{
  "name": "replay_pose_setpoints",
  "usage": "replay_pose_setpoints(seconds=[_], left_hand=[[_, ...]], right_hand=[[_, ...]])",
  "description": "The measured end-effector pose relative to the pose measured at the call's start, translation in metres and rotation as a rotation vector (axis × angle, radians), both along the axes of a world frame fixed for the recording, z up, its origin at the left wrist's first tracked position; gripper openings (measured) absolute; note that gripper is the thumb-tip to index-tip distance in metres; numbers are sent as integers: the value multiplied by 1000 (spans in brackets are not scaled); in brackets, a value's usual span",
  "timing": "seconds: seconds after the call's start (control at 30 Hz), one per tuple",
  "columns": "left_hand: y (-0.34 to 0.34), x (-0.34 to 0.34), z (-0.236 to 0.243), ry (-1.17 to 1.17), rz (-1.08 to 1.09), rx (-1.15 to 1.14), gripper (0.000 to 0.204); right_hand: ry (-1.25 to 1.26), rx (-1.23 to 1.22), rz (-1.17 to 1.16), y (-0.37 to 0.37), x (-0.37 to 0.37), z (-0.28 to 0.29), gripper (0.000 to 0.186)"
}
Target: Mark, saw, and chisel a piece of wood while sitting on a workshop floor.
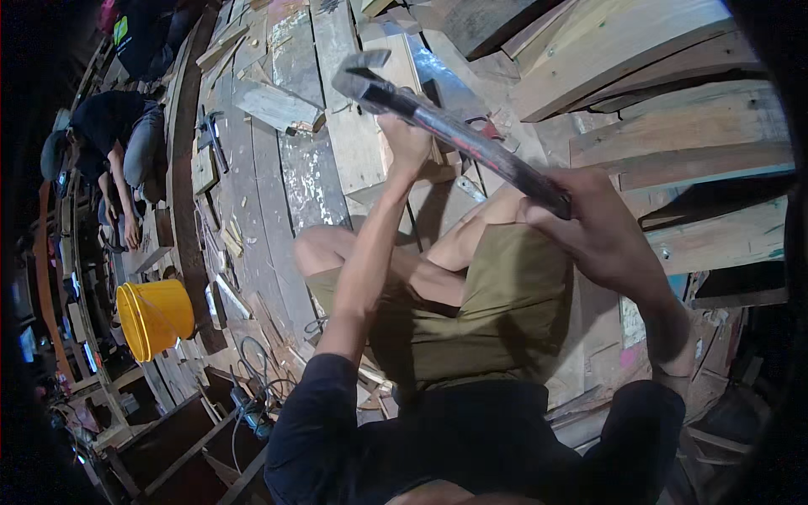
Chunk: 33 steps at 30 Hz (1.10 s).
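My right hand [589, 227] is wrapped round the grip end of a claw hammer [475, 147]. The hammer is raised, slanting up and left, with its dark metal head above the work. Below and partly behind it, my left hand [407, 143] is closed at a pale wooden block [358, 151] lying in front of my crossed legs. The hammer covers the left fingers, so what they hold cannot be made out. Just right of the block lies a small red and dark tool [486, 128].
Thick curved timber pieces [623, 55] are stacked at the right. A loose wood offcut [278, 105] and another hammer [215, 143] lie on the plank floor to the left. Farther left are a yellow bucket [156, 318] and a crouching person [126, 139]. A corded power tool [251, 408] sits lower left.
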<state>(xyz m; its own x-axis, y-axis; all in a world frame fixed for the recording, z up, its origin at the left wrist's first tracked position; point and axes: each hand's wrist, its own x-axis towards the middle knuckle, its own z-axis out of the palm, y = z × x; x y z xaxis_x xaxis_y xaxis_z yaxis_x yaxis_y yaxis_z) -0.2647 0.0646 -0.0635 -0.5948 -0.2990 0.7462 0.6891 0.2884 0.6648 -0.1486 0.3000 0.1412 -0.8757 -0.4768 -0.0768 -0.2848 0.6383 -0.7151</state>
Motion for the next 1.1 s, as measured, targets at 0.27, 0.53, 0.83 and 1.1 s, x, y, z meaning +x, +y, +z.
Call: replay_pose_setpoints(seconds=[0.27,0.53,0.83,1.1], left_hand=[[8,4,10,-276,67,35,8],[6,9,15,-224,61,137,10],[0,36,36,-335,-35,136,25],[-14,34,54,-443,-144,74,28]], right_hand=[[142,17,-58,0,-12,-5,19],[-427,-95,-236,21,4,-9,30],[-589,-357,-739,29,35,-54,23],[-692,-290,-752,34,31,-104,24]])
